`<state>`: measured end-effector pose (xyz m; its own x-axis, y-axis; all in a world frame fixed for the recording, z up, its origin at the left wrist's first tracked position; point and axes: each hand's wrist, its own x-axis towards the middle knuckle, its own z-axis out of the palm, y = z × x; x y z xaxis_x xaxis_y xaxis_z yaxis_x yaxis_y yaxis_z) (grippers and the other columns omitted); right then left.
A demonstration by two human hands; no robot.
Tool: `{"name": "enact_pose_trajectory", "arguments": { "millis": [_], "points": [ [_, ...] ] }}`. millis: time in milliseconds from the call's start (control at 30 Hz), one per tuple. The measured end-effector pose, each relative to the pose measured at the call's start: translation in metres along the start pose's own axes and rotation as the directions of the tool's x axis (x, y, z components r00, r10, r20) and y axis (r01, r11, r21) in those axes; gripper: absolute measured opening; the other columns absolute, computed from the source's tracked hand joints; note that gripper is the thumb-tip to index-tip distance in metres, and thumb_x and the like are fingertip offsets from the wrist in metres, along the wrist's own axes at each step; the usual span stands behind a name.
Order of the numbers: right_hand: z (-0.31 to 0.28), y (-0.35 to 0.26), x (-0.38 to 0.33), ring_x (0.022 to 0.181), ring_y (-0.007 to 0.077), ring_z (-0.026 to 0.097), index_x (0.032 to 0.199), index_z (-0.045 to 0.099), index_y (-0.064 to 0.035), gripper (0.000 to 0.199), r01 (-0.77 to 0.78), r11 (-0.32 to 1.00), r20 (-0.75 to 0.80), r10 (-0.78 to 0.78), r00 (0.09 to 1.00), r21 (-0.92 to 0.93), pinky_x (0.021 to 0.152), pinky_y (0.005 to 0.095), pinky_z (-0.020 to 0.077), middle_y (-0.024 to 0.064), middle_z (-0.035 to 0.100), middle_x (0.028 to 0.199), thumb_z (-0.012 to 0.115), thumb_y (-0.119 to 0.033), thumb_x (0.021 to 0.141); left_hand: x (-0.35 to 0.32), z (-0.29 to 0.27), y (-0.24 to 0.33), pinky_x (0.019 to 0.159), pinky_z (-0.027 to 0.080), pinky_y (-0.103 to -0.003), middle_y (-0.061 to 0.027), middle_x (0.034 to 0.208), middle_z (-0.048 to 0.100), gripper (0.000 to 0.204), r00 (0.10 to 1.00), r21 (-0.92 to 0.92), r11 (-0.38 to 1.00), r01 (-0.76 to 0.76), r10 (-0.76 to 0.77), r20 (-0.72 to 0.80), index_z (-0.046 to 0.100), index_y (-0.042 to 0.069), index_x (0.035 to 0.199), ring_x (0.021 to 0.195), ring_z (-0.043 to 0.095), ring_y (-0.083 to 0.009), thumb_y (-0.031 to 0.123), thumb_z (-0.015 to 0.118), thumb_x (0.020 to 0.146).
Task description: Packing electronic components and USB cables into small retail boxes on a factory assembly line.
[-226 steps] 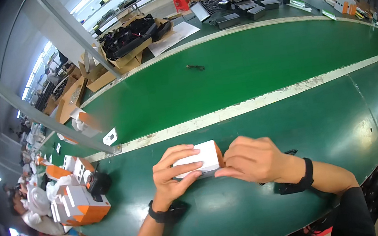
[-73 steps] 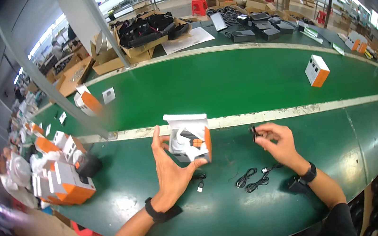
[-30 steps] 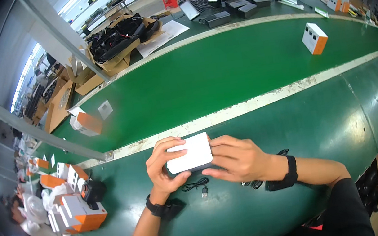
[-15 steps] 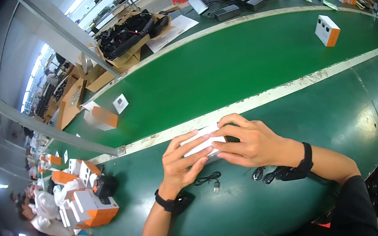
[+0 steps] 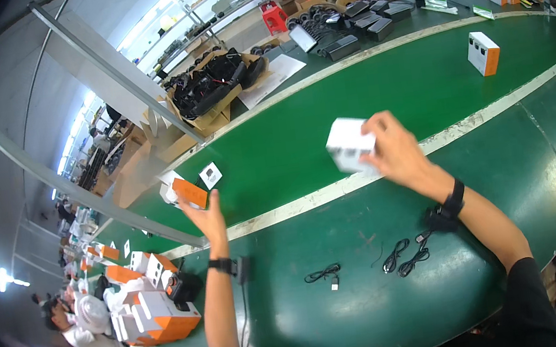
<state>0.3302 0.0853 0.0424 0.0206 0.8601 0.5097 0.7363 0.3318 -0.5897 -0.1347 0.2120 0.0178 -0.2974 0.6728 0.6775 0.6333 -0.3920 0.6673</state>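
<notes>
My right hand (image 5: 395,147) grips a small white box (image 5: 350,143) by its right end and holds it above the green belt. The box is slightly blurred. My left hand (image 5: 206,218) is stretched out at a white and orange carton (image 5: 191,193) on the belt, thumb spread from the fingers; its fingertips are at the carton's near side, and I cannot tell how firmly they touch. A white card (image 5: 210,175) lies beside that carton. On the green table below are a coiled black cable (image 5: 323,274) and more coiled cables (image 5: 407,256) nearer my right forearm.
A metal post (image 5: 121,211) rises at the belt's near edge, left of my left hand. White and orange cartons (image 5: 163,315) crowd the table's left side. Another such carton (image 5: 483,54) stands on the belt at right. Beyond the belt are a box of black items (image 5: 214,87) and dark boxes (image 5: 342,47).
Both hands were together on the white box over the table. The right hand has carried it up and right over the belt; the left hand has let go and reached left to the carton.
</notes>
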Motion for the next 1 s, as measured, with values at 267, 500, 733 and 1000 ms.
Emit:
{"name": "enact_pose_trajectory", "arguments": {
  "millis": [267,500,733,1000],
  "points": [
    [-0.069,0.093,0.019,0.126,0.0455,0.059,0.132,0.064,-0.0060,0.051,-0.215,0.849,-0.547,-0.101,0.831,-0.484,0.098,0.0532,0.0556,0.0271,0.055,0.141,0.085,-0.020,0.087,0.106,-0.014,-0.172,0.125,0.034,-0.048,-0.0235,0.163,0.035,0.150,0.937,-0.031,0.937,0.348,-0.349,-0.017,0.004,-0.006,0.165,0.149,0.039,-0.0324,0.013,0.105,0.055],
    [-0.094,-0.025,-0.005,0.107,0.0404,0.070,0.114,0.074,-0.0025,0.028,0.244,0.970,0.594,-0.210,0.776,0.023,0.094,0.0501,0.0556,0.0201,0.074,0.103,0.073,-0.016,0.090,0.083,0.001,-0.140,0.106,0.053,-0.042,-0.0214,0.132,0.065,0.104,0.969,0.133,0.960,0.245,-0.244,-0.028,0.043,-0.010,0.146,0.118,0.066,-0.0317,0.022,0.100,0.065],
    [-0.030,-0.040,-0.082,0.089,0.0371,0.070,0.089,0.068,-0.0007,0.008,0.501,0.858,0.693,-0.429,0.579,0.113,0.075,0.0479,0.0565,0.0177,0.066,0.090,0.065,-0.003,0.082,-0.093,0.025,0.089,0.113,0.042,-0.042,-0.0204,0.138,0.055,0.104,0.960,-0.039,0.999,0.023,-0.012,0.279,0.041,-0.010,0.144,0.127,0.053,-0.0290,0.035,0.101,0.072],
    [-0.003,-0.047,-0.085,0.080,0.0407,0.073,0.074,0.069,0.0026,0.002,0.466,0.877,0.744,-0.387,0.544,0.116,0.070,0.0484,0.0590,0.0227,0.070,0.076,0.071,0.002,0.073,-0.166,-0.008,0.175,0.107,0.046,-0.046,-0.0201,0.139,0.055,0.110,0.827,-0.011,0.996,0.086,-0.065,0.558,0.036,-0.001,0.151,0.127,0.057,-0.0321,0.035,0.100,0.070]
  ]
}}
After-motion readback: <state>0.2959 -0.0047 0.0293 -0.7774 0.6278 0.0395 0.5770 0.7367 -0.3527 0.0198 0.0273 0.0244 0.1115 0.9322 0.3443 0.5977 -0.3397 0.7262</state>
